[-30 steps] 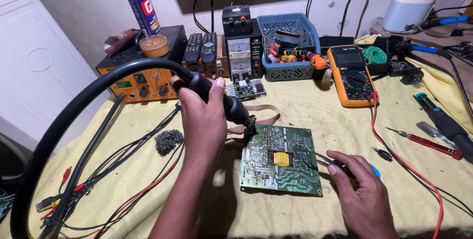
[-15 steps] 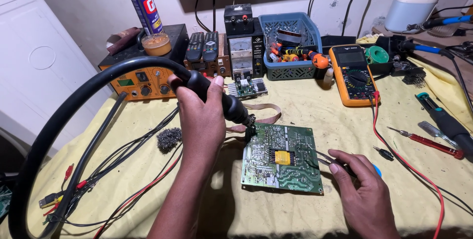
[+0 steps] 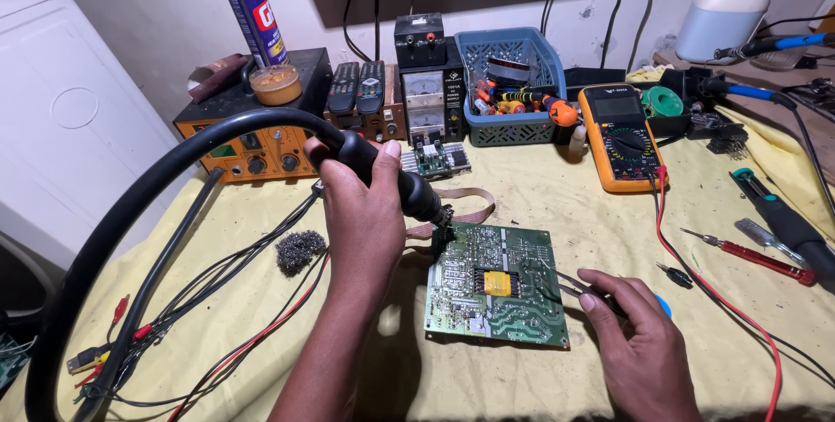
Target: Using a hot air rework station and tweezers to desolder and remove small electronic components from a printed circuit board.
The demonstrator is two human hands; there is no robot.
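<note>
Left hand [image 3: 365, 213]: wrapped around the hot-air handpiece [image 3: 396, 180], nozzle tip at the board's upper left corner.
Right hand [image 3: 639, 335]: pinching what looks like tweezers [image 3: 574, 284] over the board's right edge.
Circuit board [image 3: 496, 287]: flat on the yellow-covered desk [image 3: 539, 378], between both hands.

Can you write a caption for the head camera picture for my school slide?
Left hand aims a hot-air wand at a green circuit board; right hand holds tweezers.
</note>
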